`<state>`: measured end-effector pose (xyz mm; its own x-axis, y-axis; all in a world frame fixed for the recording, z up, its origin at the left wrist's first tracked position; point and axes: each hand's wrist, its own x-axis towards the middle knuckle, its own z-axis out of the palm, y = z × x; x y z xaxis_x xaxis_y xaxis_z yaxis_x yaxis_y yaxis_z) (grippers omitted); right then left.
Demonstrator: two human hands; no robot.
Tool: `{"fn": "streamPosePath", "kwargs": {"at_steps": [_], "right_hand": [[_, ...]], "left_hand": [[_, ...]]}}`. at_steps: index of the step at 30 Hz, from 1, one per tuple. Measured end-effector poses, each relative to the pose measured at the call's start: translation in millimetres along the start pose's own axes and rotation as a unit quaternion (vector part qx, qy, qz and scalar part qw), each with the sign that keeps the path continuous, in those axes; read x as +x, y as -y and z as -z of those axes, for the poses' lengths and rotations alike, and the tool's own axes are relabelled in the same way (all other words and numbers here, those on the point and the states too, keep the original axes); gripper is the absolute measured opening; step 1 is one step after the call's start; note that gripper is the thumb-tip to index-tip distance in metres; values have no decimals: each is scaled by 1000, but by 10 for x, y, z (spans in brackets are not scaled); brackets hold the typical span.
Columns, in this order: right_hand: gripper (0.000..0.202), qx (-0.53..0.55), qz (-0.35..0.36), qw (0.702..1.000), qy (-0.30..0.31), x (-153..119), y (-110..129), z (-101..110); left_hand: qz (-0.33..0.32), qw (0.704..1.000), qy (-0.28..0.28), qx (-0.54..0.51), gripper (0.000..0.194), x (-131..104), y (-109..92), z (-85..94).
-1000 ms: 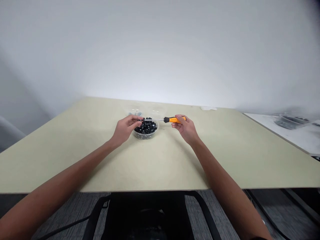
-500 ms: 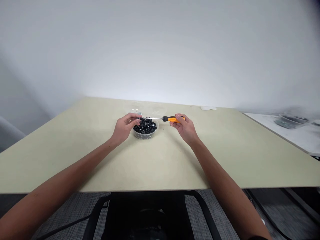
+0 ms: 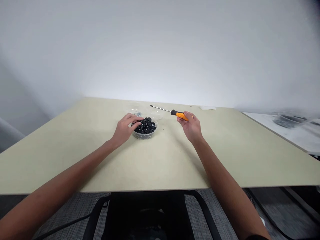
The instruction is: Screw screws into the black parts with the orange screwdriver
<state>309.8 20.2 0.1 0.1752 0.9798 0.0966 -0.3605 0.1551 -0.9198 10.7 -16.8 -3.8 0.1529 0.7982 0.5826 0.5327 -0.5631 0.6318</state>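
My right hand (image 3: 192, 126) grips the orange end of a screwdriver (image 3: 181, 115) with an orange and black handle. Its thin metal shaft points up and to the left, the dark tip free in the air behind the bowl. At the left rim of a round clear plastic bowl (image 3: 144, 135) is my left hand (image 3: 123, 129), its thumb and fingers apart, with no held thing visible between them. Small shiny black pieces (image 3: 148, 126) fill the bowl; their exact kind is too small to tell.
Behind the bowl are clear plastic containers or lids, one with small silvery pieces (image 3: 138, 114). A white object (image 3: 208, 108) lies by the wall. On a white side table (image 3: 300, 135) at right stands another clear container (image 3: 287, 120). A black chair (image 3: 150, 213) is below the table edge.
The screwdriver's shaft has come away from my left fingers. My right hand has moved right, and the tip has swung upward. My left hand stays by the bowl, its fingers now apart.
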Motion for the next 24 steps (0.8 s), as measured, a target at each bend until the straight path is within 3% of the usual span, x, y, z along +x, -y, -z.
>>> {"fn": "streamPosePath", "kwargs": {"at_steps": [6,13,16,20,24], "right_hand": [[46,-14,37,999,-31,20,14,26],[42,-54,77,993,-66,74,108,65],[42,-81,84,990,-82,59,156,108],[45,-162,117,975,-96,-130,193,277],[44,-317,103,940,-77,-407,160,512]], "left_hand": [[-15,999,47,23,26,-42,39,-81],[-30,998,34,44,26,-54,46,-114],[-47,998,-4,52,23,-23,39,-63],[-56,992,-93,60,23,87,15,226],[-35,973,-205,98,28,174,-111,750]]}}
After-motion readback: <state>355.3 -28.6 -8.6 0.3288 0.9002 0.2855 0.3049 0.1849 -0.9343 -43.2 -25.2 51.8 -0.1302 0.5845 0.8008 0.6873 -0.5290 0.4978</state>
